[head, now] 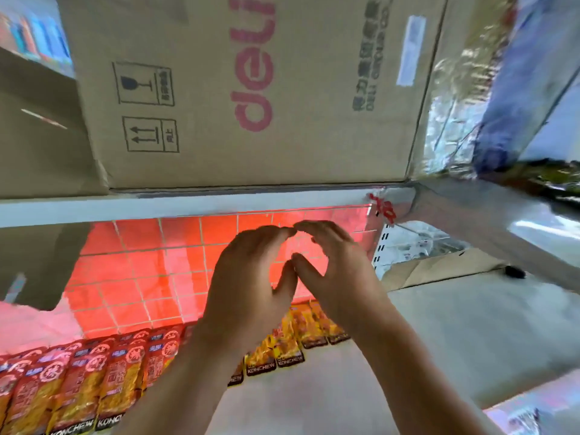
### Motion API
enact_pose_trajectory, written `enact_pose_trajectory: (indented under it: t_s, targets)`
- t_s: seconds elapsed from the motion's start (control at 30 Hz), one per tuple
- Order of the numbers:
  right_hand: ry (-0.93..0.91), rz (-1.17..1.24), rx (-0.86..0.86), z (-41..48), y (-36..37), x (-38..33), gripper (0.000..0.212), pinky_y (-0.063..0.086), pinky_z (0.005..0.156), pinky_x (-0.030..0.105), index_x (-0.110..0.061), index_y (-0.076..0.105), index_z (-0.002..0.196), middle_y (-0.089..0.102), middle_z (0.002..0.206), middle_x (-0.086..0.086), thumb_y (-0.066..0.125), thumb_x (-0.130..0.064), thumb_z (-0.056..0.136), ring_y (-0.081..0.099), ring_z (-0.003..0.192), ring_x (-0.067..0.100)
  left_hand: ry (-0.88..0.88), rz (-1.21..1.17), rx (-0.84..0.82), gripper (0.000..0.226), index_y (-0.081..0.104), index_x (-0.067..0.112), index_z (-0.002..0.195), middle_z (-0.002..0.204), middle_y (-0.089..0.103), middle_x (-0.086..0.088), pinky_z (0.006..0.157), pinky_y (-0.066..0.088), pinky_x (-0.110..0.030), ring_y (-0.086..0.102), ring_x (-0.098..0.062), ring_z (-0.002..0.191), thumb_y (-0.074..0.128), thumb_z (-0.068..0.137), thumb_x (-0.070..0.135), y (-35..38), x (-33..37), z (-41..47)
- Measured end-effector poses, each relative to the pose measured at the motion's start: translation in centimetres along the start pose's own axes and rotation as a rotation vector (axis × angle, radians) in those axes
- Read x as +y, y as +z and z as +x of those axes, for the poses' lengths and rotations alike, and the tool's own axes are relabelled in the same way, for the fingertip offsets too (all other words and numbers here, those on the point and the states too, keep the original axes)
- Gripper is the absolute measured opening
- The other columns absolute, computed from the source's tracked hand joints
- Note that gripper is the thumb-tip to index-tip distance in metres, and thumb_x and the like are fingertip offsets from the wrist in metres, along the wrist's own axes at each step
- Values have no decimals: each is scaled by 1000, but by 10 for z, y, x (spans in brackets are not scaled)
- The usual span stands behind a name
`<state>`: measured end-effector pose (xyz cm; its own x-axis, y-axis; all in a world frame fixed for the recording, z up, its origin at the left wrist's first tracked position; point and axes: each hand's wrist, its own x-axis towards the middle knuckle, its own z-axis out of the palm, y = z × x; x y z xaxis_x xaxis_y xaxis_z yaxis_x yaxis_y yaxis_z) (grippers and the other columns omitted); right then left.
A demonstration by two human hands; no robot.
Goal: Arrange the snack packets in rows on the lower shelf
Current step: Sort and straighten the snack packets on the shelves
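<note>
My left hand (248,277) and right hand (335,277) are raised together in the gap above the lower shelf (408,356). Their fingertips and thumbs touch each other, the fingers gently arched. Neither grip holds anything: both are loose and apart, with only red tiles showing between the palms. The snack packets lie flat on the lower shelf below my wrists. The red packets (78,372) sit side by side in overlapping rows at the left, and the yellow packets (288,340) run in a row just beside them, partly hidden under my forearms. Behind the shelf is a red tiled surface (141,262). Overhead, a cardboard box (251,89) with pink lettering stands on the white upper shelf (188,205).
</note>
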<state>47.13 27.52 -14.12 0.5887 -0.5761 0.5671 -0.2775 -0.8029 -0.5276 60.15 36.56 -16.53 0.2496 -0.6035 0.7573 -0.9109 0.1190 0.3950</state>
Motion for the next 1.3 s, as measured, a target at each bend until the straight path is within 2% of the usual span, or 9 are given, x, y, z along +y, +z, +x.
enact_pose_trajectory:
  t_s: [0.17, 0.37, 0.53, 0.63, 0.73, 0.87, 1.0, 1.13, 1.3]
  targets:
    - [-34, -97, 213, 0, -95, -13, 43, 41, 91, 10, -27, 64, 127, 59, 115, -22, 65, -27, 84, 54, 104, -6, 195, -136, 51, 45, 66, 17, 131, 124, 69, 2, 101, 46, -32, 62, -22, 116, 58, 88, 25, 4, 69, 55]
    - [30, -241, 267, -21, -197, -16, 42, 40, 88, 4, -36, 61, 128, 60, 118, -24, 70, -31, 88, 55, 107, -8, 402, -237, -1, 47, 64, 13, 132, 121, 70, -1, 93, 49, -37, 63, -25, 110, 54, 90, 29, 19, 144, 101]
    - [83, -375, 252, -34, -271, 6, 42, 50, 91, 24, -38, 61, 128, 63, 117, -20, 67, -37, 87, 60, 105, 0, 498, -201, -138, 46, 64, 28, 134, 118, 71, 5, 89, 49, -29, 62, -15, 105, 53, 90, 38, 40, 193, 133]
    - [128, -413, 241, -37, -314, 32, 39, 49, 88, 22, -40, 63, 123, 65, 113, -20, 72, -32, 86, 61, 102, -4, 502, -207, -294, 42, 66, 37, 129, 120, 69, 14, 92, 51, -27, 63, -6, 106, 57, 89, 42, 61, 217, 156]
    - [188, -425, 201, -36, -356, 64, 35, 51, 85, 25, -38, 66, 120, 65, 108, -16, 73, -32, 86, 62, 96, -3, 443, -265, -442, 33, 70, 44, 119, 106, 69, 23, 84, 51, -23, 64, 4, 93, 63, 88, 41, 88, 240, 180]
    - [233, -446, 100, -24, -408, 119, 26, 55, 86, 37, -45, 64, 107, 68, 106, -13, 75, -36, 85, 68, 92, 12, 311, -247, -598, 19, 72, 45, 102, 92, 72, 19, 81, 57, -31, 67, 0, 82, 66, 85, 39, 130, 270, 211]
    - [213, -521, -65, 6, -451, 188, 24, 51, 88, 32, -48, 61, 103, 68, 108, -12, 73, -45, 83, 65, 93, 12, 238, -57, -712, 13, 69, 47, 100, 93, 70, 21, 78, 52, -28, 64, 2, 83, 65, 88, 42, 176, 303, 243]
    - [161, -649, -226, 55, -478, 245, 29, 49, 87, 30, -30, 69, 117, 68, 114, -5, 72, -36, 88, 62, 98, 17, 130, 187, -743, 9, 74, 39, 97, 93, 70, 19, 76, 51, -25, 64, 0, 86, 67, 92, 42, 218, 339, 279]
    - [72, -688, -466, 114, -477, 282, 27, 47, 86, 29, -22, 67, 114, 67, 116, -1, 69, -37, 92, 59, 98, 14, -238, 420, -945, 27, 72, 22, 100, 95, 76, 4, 85, 56, -34, 72, -18, 78, 62, 97, 47, 274, 362, 315]
